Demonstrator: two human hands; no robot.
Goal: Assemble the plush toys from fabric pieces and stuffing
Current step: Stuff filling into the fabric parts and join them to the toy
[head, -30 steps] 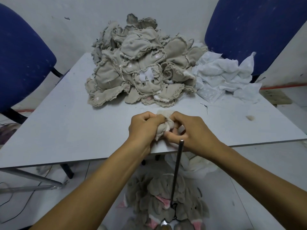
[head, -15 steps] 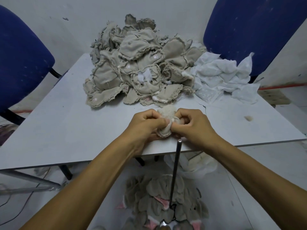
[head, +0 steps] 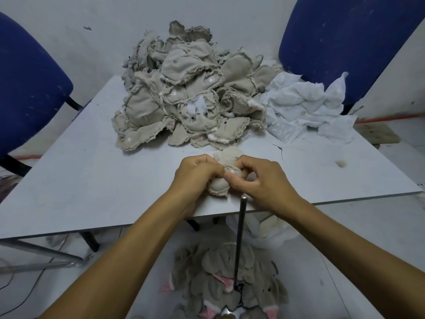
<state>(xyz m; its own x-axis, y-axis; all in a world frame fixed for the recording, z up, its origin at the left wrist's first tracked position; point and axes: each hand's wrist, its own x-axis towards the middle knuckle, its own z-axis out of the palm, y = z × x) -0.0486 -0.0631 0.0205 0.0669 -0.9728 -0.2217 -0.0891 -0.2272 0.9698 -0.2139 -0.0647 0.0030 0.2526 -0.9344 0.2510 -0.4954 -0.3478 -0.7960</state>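
Note:
A small beige plush piece (head: 220, 184) with frayed seams sits near the front edge of the grey table (head: 92, 180), held between both hands. My left hand (head: 195, 176) grips its left side with curled fingers. My right hand (head: 259, 180) pinches its right side, thumb and fingers pressed into the fabric. A fuzzy part of the piece sticks out above the fingers. A thin metal rod (head: 239, 240) stands upright just in front of the table edge, below my hands. A big heap of beige sewn fabric pieces (head: 184, 97) lies at the back of the table.
White fabric (head: 305, 104) is piled at the back right. A small tuft of stuffing (head: 340, 163) lies on the right. Blue chairs stand at the left (head: 25, 88) and right (head: 345, 42). Grey and pink plush pieces (head: 225, 279) lie on the floor below.
Both hands have moved slightly away from the table edge with the piece. More of its rounded beige lower part now shows between the hands.

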